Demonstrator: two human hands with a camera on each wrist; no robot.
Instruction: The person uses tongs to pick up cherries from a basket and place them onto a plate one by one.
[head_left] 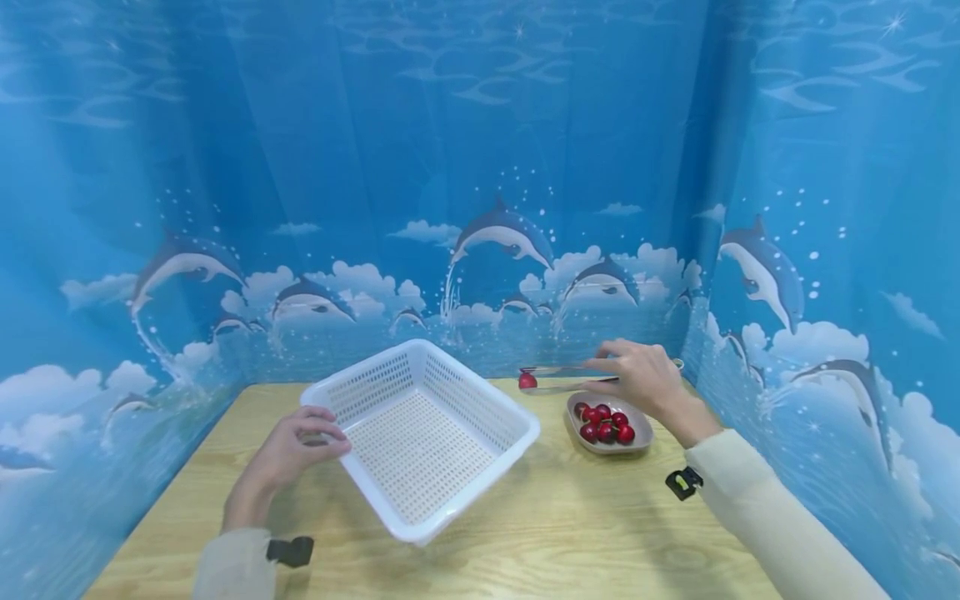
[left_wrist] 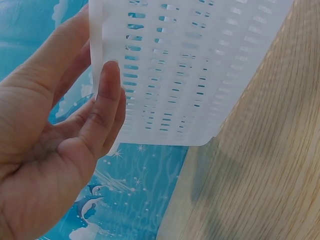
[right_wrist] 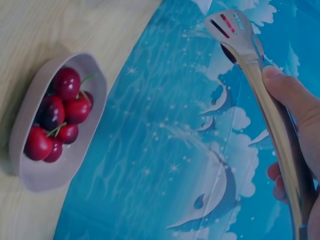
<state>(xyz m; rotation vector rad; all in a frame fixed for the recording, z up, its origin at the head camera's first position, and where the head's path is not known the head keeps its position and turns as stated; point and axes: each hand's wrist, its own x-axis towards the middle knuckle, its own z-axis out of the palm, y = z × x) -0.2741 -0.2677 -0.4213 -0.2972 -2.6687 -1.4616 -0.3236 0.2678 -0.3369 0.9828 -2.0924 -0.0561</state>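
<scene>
So the right hand (head_left: 637, 379) is pinched around a pair of metal tongs (head_left: 570, 377) in the right-middle of the frame, and the tongs have one cherry (head_left: 528, 381) clamped at their tip, held up just left of the little dish (head_left: 637, 443) of cherries on the table (head_left: 600, 533). The left hand (head_left: 296, 446) has its fingers curled over the near-left rim of the white basket (head_left: 420, 433), tipping it up off the wood. Looks to me like the carry-over step: next move calls for swinging that cherry left over the basket and easing the squeeze so it drops in without rolling off.
</scene>
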